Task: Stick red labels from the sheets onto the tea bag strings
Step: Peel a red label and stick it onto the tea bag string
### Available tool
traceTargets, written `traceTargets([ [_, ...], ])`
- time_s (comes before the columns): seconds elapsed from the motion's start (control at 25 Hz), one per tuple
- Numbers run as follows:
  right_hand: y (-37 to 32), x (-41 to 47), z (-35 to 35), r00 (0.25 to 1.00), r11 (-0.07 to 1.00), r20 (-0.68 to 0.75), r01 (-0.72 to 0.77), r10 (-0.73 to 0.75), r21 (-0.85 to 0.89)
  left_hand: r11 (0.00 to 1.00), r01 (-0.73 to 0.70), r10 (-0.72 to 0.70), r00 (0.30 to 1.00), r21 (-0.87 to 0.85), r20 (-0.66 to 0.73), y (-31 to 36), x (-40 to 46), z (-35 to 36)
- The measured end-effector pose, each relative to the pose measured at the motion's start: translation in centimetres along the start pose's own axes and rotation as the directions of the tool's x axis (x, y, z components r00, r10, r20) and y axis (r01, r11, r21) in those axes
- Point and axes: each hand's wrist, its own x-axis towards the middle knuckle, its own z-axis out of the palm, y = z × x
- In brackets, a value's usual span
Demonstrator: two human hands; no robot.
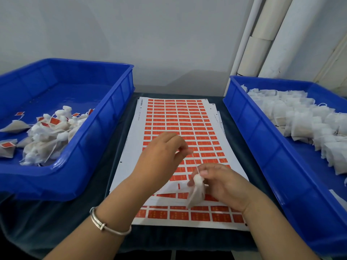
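Over the stack of label sheets [174, 117] on the desk [262, 177], the right hand [223, 182] pinches a white tea bag [196, 192] at its top between thumb and fingers, the bag hanging just above the sheets. Its thin string [195, 162] runs up and left to the left hand [165, 152], whose curled fingertips pinch the far end. The left wrist wears a silver bangle [105, 224]. A blue bin [90, 139] on the left holds tea bags with red labels; another blue bin [262, 139] on the right holds plain white bags
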Motion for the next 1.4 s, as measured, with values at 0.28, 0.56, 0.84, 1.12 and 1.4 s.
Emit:
traceTargets([
  [0.28,0.2,-1.0,0.1,0.957,0.971,-0.178,0.215,-0.231,-0.104,0.983,-0.049,0.046,0.999,-0.180,-0.020,2.2,0.1,1.3],
  [0.56,0.6,-3.3,-4.6,0.761,0.950,-0.603,0.311,-0.238,0.017,0.928,0.339,-0.259,0.884,-0.153,0.390,2.7,-0.2,7.9],
  [0.84,1.3,-2.9,-4.6,0.724,0.992,-0.682,0.027,-0.104,-0.123,0.970,0.190,-0.239,0.865,0.153,0.442,1.7,-0.6,10.1],
  [1.12,1.6,-1.9,-2.8,0.798,0.938,-0.602,-0.225,0.022,-0.264,0.946,0.319,-0.292,0.919,-0.063,0.266,1.7,-0.9,9.6],
  [1.4,2.6,0.2,-1.3,0.836,0.972,-0.538,0.203,-0.110,0.118,0.883,0.320,-0.306,0.947,-0.344,0.094,3.2,-1.8,8.1],
])
